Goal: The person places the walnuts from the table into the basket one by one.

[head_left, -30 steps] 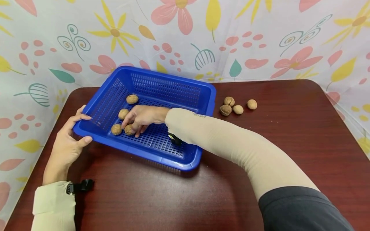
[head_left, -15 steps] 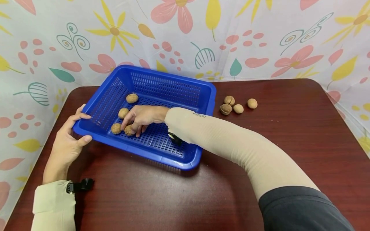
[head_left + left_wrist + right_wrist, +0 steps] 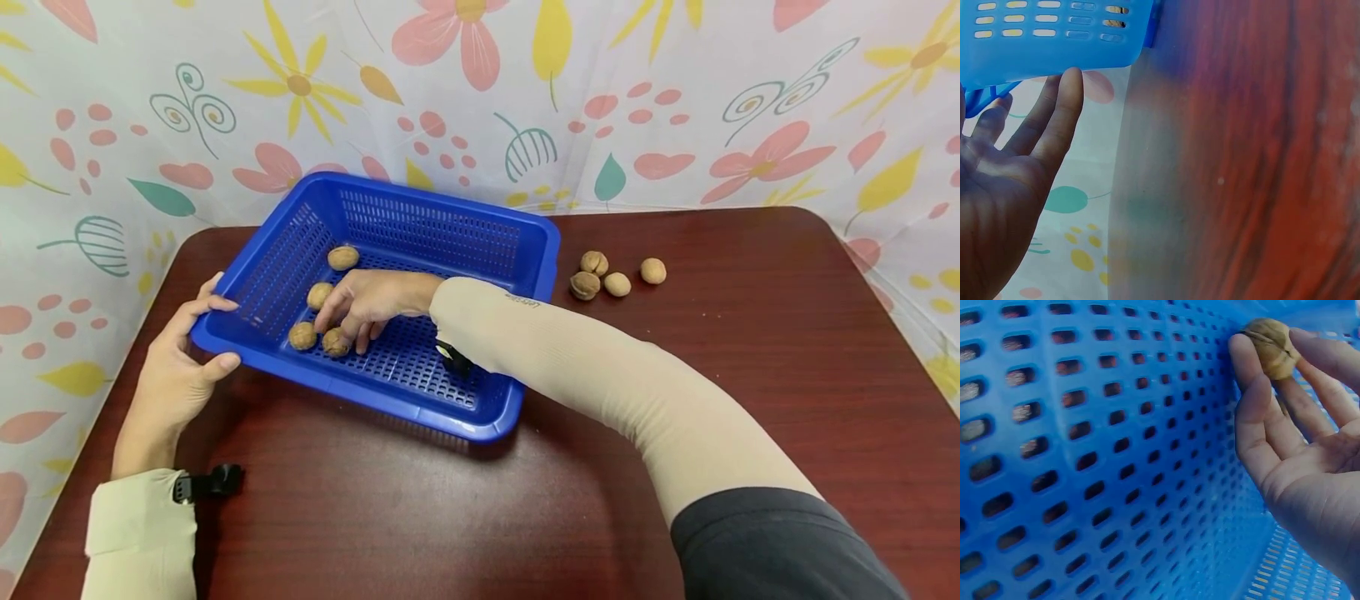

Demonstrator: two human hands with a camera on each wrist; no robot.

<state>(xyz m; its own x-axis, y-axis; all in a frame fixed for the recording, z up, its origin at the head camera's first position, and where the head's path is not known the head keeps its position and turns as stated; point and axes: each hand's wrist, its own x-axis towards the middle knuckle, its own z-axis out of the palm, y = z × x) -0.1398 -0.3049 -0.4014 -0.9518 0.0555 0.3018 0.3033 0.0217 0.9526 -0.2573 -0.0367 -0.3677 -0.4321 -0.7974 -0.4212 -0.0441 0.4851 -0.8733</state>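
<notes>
Head view: right hand's grip loosens off a walnut in the basket.
Left hand (image 3: pixel 176 367) holds the blue basket (image 3: pixel 480 417) rim as before; right hand (image 3: pixel 367 302) has lifted slightly, fingers relaxed, walnut (image 3: pixel 335 342) resting on the floor at their tips; four more lie on the bench (image 3: pixel 750 333).

Unreadable small print on sleeve (image 3: pixel 521 302)

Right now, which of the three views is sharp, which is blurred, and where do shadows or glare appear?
Head view: sharp and evenly lit, with a soft sheen on the table and a shadow under the blue basket. Left wrist view: the table is heavily blurred and the left hand is dark. Right wrist view: the walnut and right hand are fairly clear.
</notes>
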